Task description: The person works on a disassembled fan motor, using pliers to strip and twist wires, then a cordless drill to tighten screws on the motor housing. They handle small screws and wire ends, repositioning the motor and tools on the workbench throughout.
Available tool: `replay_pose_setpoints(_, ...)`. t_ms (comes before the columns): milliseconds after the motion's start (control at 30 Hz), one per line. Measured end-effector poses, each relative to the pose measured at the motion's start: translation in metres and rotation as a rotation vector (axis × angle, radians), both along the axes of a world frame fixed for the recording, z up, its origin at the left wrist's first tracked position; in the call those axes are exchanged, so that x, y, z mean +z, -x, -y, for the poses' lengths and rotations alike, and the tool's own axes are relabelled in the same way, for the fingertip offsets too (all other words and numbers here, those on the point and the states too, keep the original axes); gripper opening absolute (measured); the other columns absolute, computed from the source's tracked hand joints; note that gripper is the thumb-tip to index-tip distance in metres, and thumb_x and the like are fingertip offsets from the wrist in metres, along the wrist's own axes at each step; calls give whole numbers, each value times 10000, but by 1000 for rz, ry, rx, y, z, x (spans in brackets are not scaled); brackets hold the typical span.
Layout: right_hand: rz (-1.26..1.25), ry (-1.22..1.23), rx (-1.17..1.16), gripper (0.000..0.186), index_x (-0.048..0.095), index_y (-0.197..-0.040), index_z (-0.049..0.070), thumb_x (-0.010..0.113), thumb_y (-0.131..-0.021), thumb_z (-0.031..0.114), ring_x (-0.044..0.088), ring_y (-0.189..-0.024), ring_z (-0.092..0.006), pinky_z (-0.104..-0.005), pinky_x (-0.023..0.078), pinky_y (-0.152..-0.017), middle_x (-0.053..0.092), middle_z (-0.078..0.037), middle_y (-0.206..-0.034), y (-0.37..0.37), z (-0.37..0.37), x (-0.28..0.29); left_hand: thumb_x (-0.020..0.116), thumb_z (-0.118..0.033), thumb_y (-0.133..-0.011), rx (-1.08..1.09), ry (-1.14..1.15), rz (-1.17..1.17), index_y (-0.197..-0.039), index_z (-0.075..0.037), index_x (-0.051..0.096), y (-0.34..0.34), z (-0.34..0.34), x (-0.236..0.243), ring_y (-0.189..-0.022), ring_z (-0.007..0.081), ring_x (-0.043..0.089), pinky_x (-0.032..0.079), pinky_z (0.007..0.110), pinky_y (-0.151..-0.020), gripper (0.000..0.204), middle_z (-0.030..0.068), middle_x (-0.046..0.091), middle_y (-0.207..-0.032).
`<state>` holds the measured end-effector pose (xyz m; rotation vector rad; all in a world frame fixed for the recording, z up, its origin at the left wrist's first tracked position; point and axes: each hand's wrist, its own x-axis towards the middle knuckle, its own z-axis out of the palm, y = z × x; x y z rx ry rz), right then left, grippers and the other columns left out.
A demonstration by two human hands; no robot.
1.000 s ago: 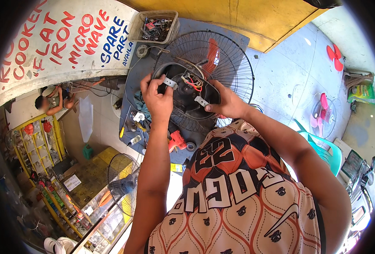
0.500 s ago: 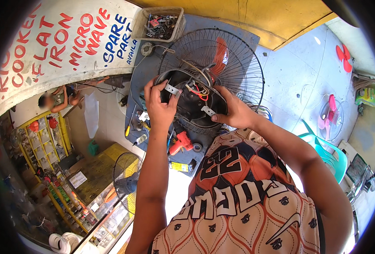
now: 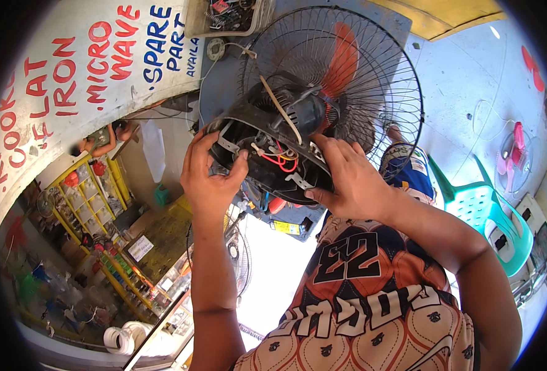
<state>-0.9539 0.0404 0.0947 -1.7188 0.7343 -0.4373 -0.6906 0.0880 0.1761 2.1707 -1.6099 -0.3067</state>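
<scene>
black fan housing mid-frame | long axis kinda upper-left to lower-right | my left hand + right hand gripping opposite ends

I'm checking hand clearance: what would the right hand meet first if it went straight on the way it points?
Probably the black housing, since the right hand holds its edge; depth makes anything beyond uncertain.

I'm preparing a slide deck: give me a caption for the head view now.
Left hand and right hand hold an open black housing, red wires exposed, beside a fan cage.
</scene>
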Motion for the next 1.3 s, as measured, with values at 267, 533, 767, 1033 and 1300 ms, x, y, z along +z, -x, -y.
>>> replay_pose_setpoints(267,52,-53,15,837,375,-1477,-58,822,-818,202,569,-1183,-431,-515,429,-1019,572,-255,-1226,-5,0,-1,891,-63,-708,-69,-14,-67,-1144,3,694,-22,-8,-1,-1046,261,738,607,342,-765,484,209,714,-1239)
replay_pose_setpoints(533,-30,-123,75,911,323,-1529,-71,849,-832,187,515,-1348,-464,-476,415,-1136,519,-308,-1420,-1,4,4,883,-26,-714,-100,-4,-161,-1111,49,674,-24,-2,-3,-1103,294,729,605,350,-896,455,220,671,-1315)
replay_pose_setpoints(767,1,-181,18,914,316,-1548,-46,844,-848,210,526,-1363,-460,-470,422,-1138,528,-315,-1429,4,15,9,915,-95,-792,-103,22,-436,-1241,50,678,-11,4,-1,-1253,259,649,572,355,-984,527,201,578,-1457)
replay_pose_setpoints(1033,23,-267,69,920,296,-1535,-94,828,-844,200,597,-1291,-403,-436,465,-1075,584,-335,-1358,8,25,11,843,-163,-912,-2,43,-547,-1238,27,696,-18,12,-11,-1178,228,656,518,319,-965,405,160,645,-1358)
replay_pose_setpoints(1300,80,-309,48,967,243,-1598,-60,843,-857,101,482,-1417,-278,-395,368,-1199,510,-239,-1502,5,24,5,812,-205,-947,83,144,-549,-1120,20,699,-7,27,-31,-1077,209,661,500,320,-972,305,136,735,-1131)
